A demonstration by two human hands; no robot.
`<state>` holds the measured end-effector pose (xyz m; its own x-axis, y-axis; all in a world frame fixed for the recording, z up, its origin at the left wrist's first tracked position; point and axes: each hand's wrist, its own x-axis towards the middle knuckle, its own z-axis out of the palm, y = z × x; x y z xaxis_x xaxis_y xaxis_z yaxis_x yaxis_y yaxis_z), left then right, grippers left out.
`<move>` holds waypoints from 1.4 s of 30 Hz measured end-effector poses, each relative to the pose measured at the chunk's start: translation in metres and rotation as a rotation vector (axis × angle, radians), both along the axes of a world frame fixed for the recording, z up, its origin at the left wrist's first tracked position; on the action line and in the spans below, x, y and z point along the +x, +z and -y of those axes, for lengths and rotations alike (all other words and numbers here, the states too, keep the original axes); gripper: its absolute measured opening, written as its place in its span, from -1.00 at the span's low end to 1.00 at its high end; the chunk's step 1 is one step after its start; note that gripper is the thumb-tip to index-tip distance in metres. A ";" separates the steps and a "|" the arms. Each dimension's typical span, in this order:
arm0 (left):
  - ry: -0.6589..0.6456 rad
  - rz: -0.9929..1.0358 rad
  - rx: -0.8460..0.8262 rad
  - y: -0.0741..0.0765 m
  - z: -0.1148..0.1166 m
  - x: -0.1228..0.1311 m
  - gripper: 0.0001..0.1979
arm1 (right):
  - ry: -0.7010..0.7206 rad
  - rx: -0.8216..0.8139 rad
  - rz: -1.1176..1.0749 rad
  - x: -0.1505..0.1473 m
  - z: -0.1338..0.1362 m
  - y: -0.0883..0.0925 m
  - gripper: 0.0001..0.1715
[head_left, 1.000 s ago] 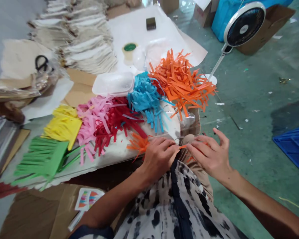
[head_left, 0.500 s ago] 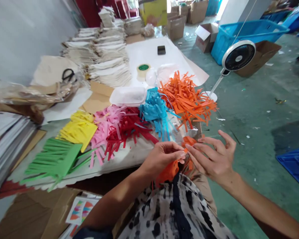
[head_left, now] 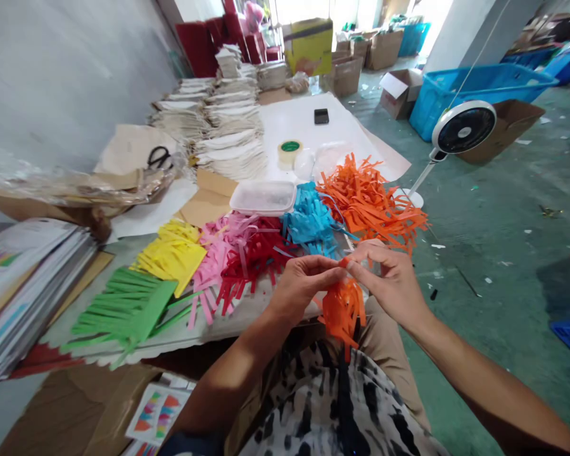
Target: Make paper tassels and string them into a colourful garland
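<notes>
Between my two hands hangs an orange paper tassel (head_left: pixel 342 310), its fringe dangling over my lap. My left hand (head_left: pixel 304 282) pinches its top from the left, and my right hand (head_left: pixel 384 272) pinches the same top from the right, fingertips nearly meeting. Beyond them on the table lie fringed paper piles: orange (head_left: pixel 361 199), blue (head_left: pixel 311 215), dark red (head_left: pixel 254 253), pink (head_left: pixel 228 231), yellow (head_left: pixel 171 250) and green (head_left: pixel 123 307). The very top of the tassel is mostly covered by my fingers.
A clear plastic tray (head_left: pixel 263 197) sits behind the piles, near a tape roll (head_left: pixel 289 147) and a black box-like item (head_left: pixel 321 116). Scissors (head_left: pixel 159 157) lie at left. Stacked cloth-like bundles (head_left: pixel 230 139) fill the back. A fan (head_left: pixel 463 128) stands right of the table.
My right hand's spread fingers have closed into a pinch on the tassel top. The tassel now hangs more visibly below both hands. The view has shifted slightly.
</notes>
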<state>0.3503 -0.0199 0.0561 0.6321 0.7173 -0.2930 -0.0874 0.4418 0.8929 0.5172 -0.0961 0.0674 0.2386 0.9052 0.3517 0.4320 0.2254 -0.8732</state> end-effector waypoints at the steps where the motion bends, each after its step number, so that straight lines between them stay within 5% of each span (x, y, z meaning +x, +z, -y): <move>1: 0.010 0.001 -0.002 0.000 -0.003 -0.003 -0.60 | 0.048 -0.017 0.000 -0.001 -0.004 0.002 -0.75; 9: 0.116 0.050 0.123 -0.004 -0.022 -0.033 -0.69 | 0.196 -0.014 0.110 -0.019 -0.053 0.014 -0.55; 12: 0.201 0.072 0.179 -0.008 -0.029 -0.051 -0.75 | 0.186 -0.102 0.257 -0.024 -0.106 0.012 -0.54; 15: 0.225 0.016 0.180 -0.010 -0.031 -0.070 -0.75 | -0.005 -0.238 0.716 -0.030 -0.176 0.007 -0.59; 18: 0.221 -0.036 0.163 -0.010 -0.030 -0.084 -0.72 | 0.028 -0.364 0.870 -0.039 -0.238 -0.003 -0.67; 23: 0.263 -0.059 0.133 -0.015 -0.030 -0.095 -0.73 | 0.086 -0.503 0.957 -0.053 -0.284 -0.016 -0.78; 32: 0.396 -0.008 0.121 -0.028 -0.040 -0.092 -0.77 | 0.049 -0.270 0.821 -0.042 -0.250 -0.019 -0.71; 37: 0.456 -0.022 0.157 -0.023 -0.032 -0.086 -0.80 | 0.228 -0.082 0.170 -0.039 -0.166 -0.011 -0.71; 42: 0.432 -0.042 0.264 -0.013 -0.016 -0.077 -0.84 | 0.318 -0.110 0.011 -0.044 -0.077 -0.003 -0.83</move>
<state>0.2733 -0.0036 0.0427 0.2526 0.9638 -0.0855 -0.1740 0.1322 0.9758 0.4732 -0.0193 0.0644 -0.0656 0.9664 0.2485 0.3650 0.2551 -0.8954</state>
